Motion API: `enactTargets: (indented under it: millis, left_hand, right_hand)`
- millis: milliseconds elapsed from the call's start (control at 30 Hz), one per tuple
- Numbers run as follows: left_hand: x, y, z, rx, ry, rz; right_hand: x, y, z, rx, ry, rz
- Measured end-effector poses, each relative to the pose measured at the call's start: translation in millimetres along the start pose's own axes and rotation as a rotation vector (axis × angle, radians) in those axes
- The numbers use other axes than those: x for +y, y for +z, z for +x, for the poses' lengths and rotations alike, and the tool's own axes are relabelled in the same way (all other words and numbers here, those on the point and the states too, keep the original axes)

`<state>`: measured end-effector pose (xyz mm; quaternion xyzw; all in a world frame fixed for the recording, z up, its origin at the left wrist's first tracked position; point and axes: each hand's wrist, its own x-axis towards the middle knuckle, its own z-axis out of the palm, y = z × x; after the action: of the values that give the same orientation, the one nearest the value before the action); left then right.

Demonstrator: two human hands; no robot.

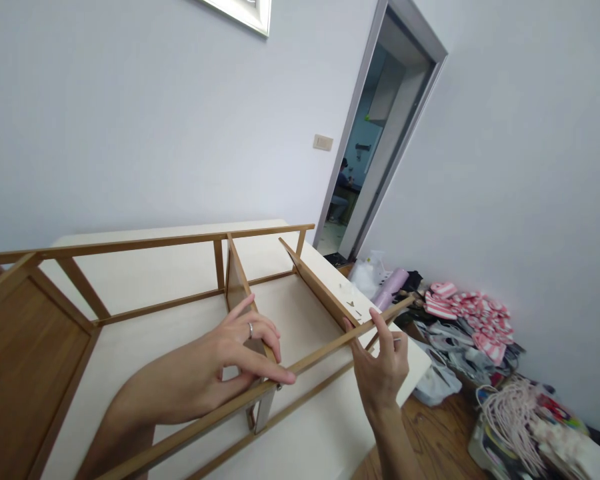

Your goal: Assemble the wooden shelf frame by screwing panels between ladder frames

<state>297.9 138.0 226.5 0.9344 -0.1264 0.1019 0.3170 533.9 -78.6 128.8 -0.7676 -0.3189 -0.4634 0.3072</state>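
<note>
Your wooden frame (180,239) lies on the table (330,410). The middle panel (236,272) appears seated; the right panel (320,287) slants, its fitting apparently unfinished. Your right hand's (384,367) fingers pinch the front rail (325,351); your left hand (225,350) spans rail and middle panel, grip undeterminable.

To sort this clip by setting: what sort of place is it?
Probably a room in a home: a light switch beside a doorway to another room, a wood-look floor, and pink-and-white striped cloth among the clutter.
</note>
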Motion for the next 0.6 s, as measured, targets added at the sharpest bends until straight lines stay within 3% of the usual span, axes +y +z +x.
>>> enactTargets:
  millis: [233, 600]
  left_hand:
    - [2, -1.1, 0, 0.017, 0.004, -0.004]
    - [0, 2.1, -1, 0.065, 0.024, 0.012]
  right_hand:
    - [2, -7, 26, -0.029, -0.143, -0.130]
    - [20, -21, 77, -0.298, -0.533, -0.095]
